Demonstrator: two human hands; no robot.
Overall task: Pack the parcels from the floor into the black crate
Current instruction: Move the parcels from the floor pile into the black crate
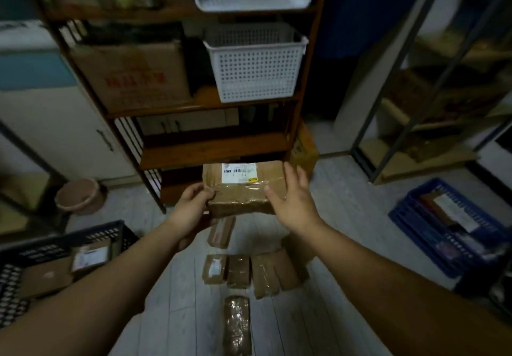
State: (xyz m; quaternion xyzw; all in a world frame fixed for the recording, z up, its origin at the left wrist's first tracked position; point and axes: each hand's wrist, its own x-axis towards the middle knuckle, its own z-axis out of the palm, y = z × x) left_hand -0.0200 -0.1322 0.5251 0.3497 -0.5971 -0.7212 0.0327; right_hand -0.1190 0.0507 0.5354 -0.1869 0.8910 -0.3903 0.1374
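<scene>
Above the floor, before the wooden shelf [210, 153], a taped brown parcel [243, 189] is held up in both hands; its label print is too blurred to read. The left hand [191, 211] grips the near left corner, thumb on top, fingers hidden underneath. The right hand [293, 206] lies against the right side with fingers straight and spread. At lower left the black crate [83, 233], holding parcels, is cut off by the frame edge and partly covered by the left forearm. More parcels [238, 271] lie on the floor below.
</scene>
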